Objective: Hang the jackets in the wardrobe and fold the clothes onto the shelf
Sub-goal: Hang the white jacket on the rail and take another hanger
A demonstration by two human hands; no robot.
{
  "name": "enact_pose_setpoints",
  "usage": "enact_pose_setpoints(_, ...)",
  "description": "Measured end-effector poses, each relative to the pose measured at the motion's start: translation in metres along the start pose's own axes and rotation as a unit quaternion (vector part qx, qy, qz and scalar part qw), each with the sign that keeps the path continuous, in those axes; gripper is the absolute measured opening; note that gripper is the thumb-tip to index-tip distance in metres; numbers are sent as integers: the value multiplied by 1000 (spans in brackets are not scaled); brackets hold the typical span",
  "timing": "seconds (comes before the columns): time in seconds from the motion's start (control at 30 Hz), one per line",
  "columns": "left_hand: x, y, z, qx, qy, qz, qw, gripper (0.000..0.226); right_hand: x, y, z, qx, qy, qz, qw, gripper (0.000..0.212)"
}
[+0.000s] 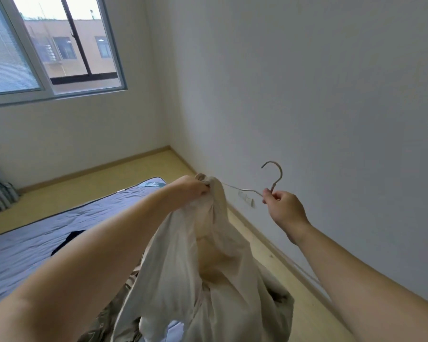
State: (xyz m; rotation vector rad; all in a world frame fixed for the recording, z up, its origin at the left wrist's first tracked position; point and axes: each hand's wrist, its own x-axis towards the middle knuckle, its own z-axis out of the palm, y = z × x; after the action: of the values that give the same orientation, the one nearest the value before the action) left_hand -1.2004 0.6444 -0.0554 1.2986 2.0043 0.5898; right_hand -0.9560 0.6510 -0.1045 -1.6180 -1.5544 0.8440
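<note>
A cream jacket [208, 255] is held up in the air over the bed's edge, half on a metal hanger [272, 178].

The left hand [190, 187] bunches the jacket's top over one hanger end; the right hand [283, 208] pinches the hanger at the base of its hook. Below lie a grey-blue mattress [47, 225] with a dark garment [68, 241], a yellow floor [134, 169], white walls [307, 95] and a window [50, 45].

The wall [331, 95] closes off the right of the frame; open air lies between it and the bed [47, 230] at lower left. The hanging jacket [208, 255] blocks bottom centre.
</note>
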Motion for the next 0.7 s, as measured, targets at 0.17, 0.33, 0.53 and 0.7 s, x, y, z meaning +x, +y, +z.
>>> enact_pose_setpoints(0.17,13,-44,7,-26,50,-62,996,16,-17,3,25,-1,22,26,999,41)
enact_pose_setpoints(0.33,25,-90,18,-88,86,-82,989,26,-32,9,42,-24,13,45,999,37)
enact_pose_setpoints(0.53,33,-121,20,-92,136,-93,982,19,-43,20,48,-64,-3,49,997,38)
enact_pose_setpoints(0.7,24,-107,17,-70,176,-15,982,16,-51,30,38,-159,-5,42,986,38)
